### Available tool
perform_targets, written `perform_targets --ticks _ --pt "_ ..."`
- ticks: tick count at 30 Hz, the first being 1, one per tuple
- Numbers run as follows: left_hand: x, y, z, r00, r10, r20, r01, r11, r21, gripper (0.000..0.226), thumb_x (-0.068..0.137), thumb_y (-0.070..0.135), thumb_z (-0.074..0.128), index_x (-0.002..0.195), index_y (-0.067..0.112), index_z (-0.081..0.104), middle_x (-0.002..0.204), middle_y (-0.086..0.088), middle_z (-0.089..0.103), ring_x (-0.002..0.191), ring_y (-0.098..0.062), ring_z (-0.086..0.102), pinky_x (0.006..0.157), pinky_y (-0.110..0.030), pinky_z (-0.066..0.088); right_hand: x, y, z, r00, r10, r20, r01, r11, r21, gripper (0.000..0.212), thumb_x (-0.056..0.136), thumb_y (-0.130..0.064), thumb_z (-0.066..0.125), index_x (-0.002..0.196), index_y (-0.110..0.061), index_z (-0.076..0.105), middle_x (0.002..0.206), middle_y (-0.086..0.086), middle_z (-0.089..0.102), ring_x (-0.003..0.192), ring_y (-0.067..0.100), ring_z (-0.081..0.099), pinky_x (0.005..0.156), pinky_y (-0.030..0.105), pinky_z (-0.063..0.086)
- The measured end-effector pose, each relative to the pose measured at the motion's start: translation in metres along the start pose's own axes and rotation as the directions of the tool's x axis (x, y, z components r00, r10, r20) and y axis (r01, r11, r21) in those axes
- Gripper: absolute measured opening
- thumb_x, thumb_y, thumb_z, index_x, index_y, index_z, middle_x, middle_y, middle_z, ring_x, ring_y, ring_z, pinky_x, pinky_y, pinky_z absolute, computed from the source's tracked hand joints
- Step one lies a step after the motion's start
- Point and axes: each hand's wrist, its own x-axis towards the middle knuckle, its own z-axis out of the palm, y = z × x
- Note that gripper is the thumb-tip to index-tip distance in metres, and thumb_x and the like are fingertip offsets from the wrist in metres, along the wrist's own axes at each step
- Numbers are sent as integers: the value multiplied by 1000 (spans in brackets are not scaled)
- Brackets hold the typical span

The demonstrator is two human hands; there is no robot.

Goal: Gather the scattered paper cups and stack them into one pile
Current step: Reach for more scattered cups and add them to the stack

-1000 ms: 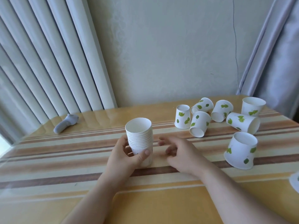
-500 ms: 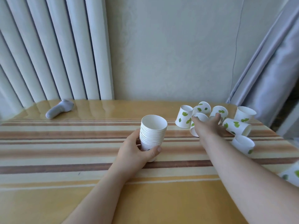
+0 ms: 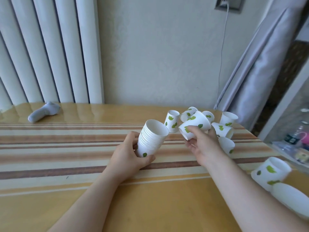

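Head view: one stack point(image 3: 152, 137), nine loose cups point(image 3: 194, 126).

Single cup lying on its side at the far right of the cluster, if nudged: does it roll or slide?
The cup on its side would probably roll, and in a curve, since its wall tapers. It looks like thin paper, so likely light and easily crushed by a firm pinch. The glossy table may let it skid too.

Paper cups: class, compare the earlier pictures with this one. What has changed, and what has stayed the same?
The right hand reached out, took one loose cup and brought it back toward the stack. The left hand kept hold of the stack, now tilted.
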Motion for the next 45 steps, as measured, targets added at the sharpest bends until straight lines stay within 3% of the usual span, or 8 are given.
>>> perform_targets --ticks 8,16,21,26,29,32,39,45 --pt "-7 7 3 995 96 11 -96 994 60 62 67 42 93 112 54 53 113 39 69 95 8 67 72 -22 49 -61 -20 11 926 -182 330 191 982 6 75 77 -5 83 145 -20 55 126 6 80 115 23 78 95 43 64" --pt "-8 5 4 992 123 19 -124 991 57 62 66 45 91 115 57 55 110 37 71 92 5 71 71 -21 52 -77 6 4 946 -150 286 202 966 -162 88 62 -33 94 141 -42 56 123 -11 80 118 12 76 115 55 55" --pt "-7 3 4 992 122 20 -122 992 44 62 66 47 93 109 64 53 112 39 70 95 10 68 69 -20 48 -77 2 -13 944 -170 284 246 934 -259 80 67 -20 70 136 -59 56 125 -15 76 113 3 73 95 34 56" --pt "-6 5 5 994 109 12 -109 994 28 63 64 48 94 103 69 51 111 42 68 91 12 66 67 -20 46 -41 -24 -53 824 -562 79 387 455 -802 62 85 -16 70 142 -42 64 142 -12 52 134 24 50 107 35 41" --pt "-6 5 5 994 104 15 -105 994 33 63 65 46 95 104 69 50 112 42 67 92 12 66 68 -20 46 -18 -28 -70 958 -288 2 61 198 -978 72 94 -33 64 161 -47 40 171 -3 23 145 42 31 111 48 42" --pt "-8 4 5 994 104 13 -105 994 30 64 66 42 95 108 66 52 113 44 68 92 13 66 69 -21 47 -12 -20 -79 984 -166 -71 -54 104 -993 62 93 -34 56 153 -47 44 162 2 33 134 42 37 104 51 43" --pt "-10 5 4 995 103 4 -103 994 36 63 68 41 96 109 63 53 115 45 67 95 15 66 70 -17 46 -27 9 -72 923 -377 82 262 456 -851 43 88 -34 86 107 -29 48 114 -5 53 97 23 55 64 27 38" --pt "-11 4 3 996 89 10 -90 996 27 58 69 42 96 110 53 55 115 47 66 96 15 65 71 -19 47 -35 27 -81 965 -231 122 201 359 -912 83 88 -47 86 157 -32 42 136 -3 57 130 32 50 102 45 48"
